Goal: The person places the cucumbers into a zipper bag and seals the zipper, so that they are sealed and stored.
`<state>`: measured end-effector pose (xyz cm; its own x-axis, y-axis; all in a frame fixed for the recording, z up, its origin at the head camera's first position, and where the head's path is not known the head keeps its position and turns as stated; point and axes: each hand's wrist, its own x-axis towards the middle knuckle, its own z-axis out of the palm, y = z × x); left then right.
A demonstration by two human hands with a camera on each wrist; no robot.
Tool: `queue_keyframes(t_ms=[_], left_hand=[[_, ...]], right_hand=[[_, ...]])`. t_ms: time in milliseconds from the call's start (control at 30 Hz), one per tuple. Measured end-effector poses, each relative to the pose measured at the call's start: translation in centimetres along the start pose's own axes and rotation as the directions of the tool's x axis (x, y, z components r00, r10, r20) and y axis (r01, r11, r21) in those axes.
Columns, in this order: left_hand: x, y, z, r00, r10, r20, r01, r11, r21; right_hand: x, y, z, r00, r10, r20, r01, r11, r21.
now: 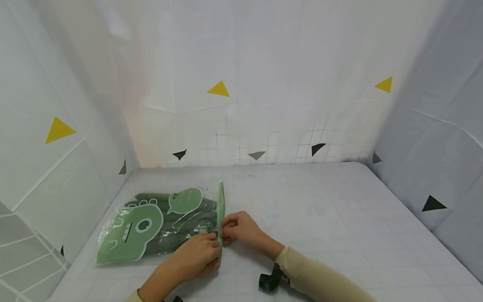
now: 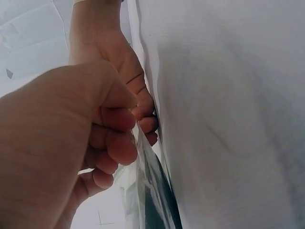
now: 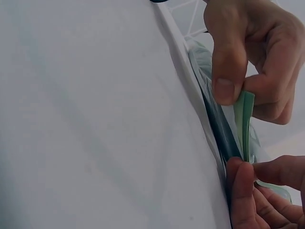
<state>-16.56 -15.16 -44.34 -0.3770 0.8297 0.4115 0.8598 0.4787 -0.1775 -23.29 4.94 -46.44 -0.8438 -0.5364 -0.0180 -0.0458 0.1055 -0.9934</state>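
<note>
A clear zip bag (image 1: 177,226) with green cartoon monster prints lies flat on the table, dark green folded stuff showing inside it. Its green zip strip (image 1: 221,201) runs along the right end. Near the strip's front end, my left hand (image 1: 200,253) pinches the edge between thumb and fingers, as the right wrist view also shows with the green strip (image 3: 244,119) under the thumb. Just beyond it, my right hand (image 1: 241,228) pinches the same strip farther along, its fingertips (image 3: 243,176) close on the edge. What exactly the bag contains cannot be told.
The white table (image 1: 302,209) carries a faint grid. White cloth walls with yellow and dark triangles, such as the yellow triangle (image 1: 219,89), stand at the back and both sides. A black wrist camera (image 1: 269,281) hangs under the right sleeve.
</note>
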Motion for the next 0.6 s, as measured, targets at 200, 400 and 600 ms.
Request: queue_keyframes(t_ms=[200, 400, 600], left_hand=[[0.0, 0.0, -0.2, 1.000, -0.001, 0.022, 0.001, 1.000, -0.005], [0.0, 0.0, -0.3, 0.999, -0.002, 0.046, 0.002, 1.000, 0.000], [0.0, 0.0, -0.2, 0.997, -0.012, 0.070, 0.013, 1.000, -0.013]], right_hand=[[1.0, 0.1, -0.4, 0.999, -0.006, -0.034, 0.005, 0.999, -0.040], [2.2, 0.3, -0.9, 0.997, -0.014, -0.078, 0.008, 0.997, -0.076], [3.4, 0.2, -1.3, 0.995, -0.030, -0.096, 0.022, 0.997, -0.078]])
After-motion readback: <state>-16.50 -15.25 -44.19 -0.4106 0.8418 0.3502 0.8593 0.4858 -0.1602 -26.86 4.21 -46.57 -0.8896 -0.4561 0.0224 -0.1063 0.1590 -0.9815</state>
